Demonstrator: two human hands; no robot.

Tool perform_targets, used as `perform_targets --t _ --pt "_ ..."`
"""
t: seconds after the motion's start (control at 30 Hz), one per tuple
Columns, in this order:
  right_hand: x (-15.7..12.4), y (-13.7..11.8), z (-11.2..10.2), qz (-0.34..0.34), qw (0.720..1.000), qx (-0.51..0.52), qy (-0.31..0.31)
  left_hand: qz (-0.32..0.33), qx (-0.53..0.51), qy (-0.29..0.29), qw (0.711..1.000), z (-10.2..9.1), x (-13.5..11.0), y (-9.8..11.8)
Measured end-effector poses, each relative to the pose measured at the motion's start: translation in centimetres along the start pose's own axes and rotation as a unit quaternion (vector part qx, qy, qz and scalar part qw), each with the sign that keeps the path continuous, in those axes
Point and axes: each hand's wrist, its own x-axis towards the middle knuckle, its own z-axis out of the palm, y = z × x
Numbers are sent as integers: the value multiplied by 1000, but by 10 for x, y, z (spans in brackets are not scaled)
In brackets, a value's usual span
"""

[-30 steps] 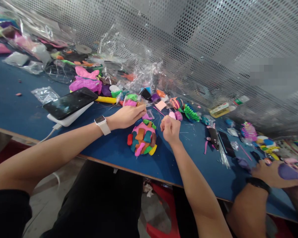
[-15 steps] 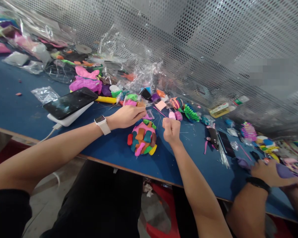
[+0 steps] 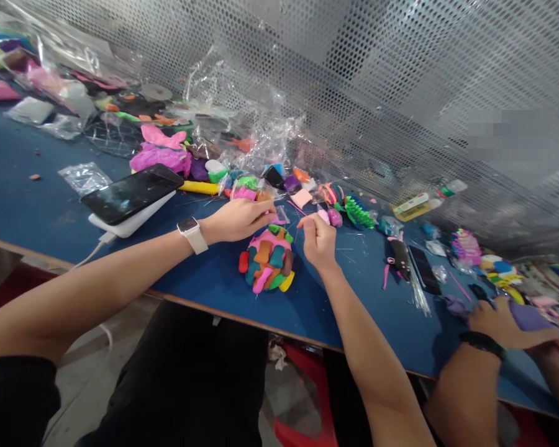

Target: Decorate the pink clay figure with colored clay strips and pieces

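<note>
A rounded clay model (image 3: 266,259) covered in multicoloured lumps sits on the blue table below and between my hands. My left hand (image 3: 240,218), wearing a white-strapped watch (image 3: 192,234), reaches in behind it with fingers pressed together. What those fingertips hold, if anything, is hidden. Close to them lies a small clear bag with something pink (image 3: 280,215). To the right of the model, my right hand (image 3: 320,241) is closed, thumb against curled fingers. Anything in that pinch is too small to make out. Pink clay lumps (image 3: 334,217) lie just behind it.
A phone (image 3: 133,194) rests on a white block with a cable at left. Clay pieces and clear plastic bags (image 3: 242,112) line the perforated metal wall. A green spiky clay piece (image 3: 358,212) lies to the right. A co-worker's hands (image 3: 503,326) hold purple clay at far right.
My right hand has turned and shifted slightly left, showing the thumb and fingertips. My left hand has barely moved. The clay model stays in place.
</note>
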Motion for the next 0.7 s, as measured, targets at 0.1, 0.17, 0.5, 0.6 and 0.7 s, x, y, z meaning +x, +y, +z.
perform_targets --t 0.1,0.17,0.5,0.6,0.7 --pt "0 -2 0 -14 1000 18 -11 15 -16 10 1000 -2 -1 2" --pt "0 -4 0 -24 999 31 -11 11 -14 27 999 -2 -2 1" --pt "0 -2 1 -13 999 40 -25 -11 -9 24 1000 4 -1 -3" --pt "0 -2 1 -13 999 45 -21 -3 -19 19 1000 -1 -2 -1" --pt "-1 -1 1 -14 999 46 0 15 -47 11 999 -4 -4 0"
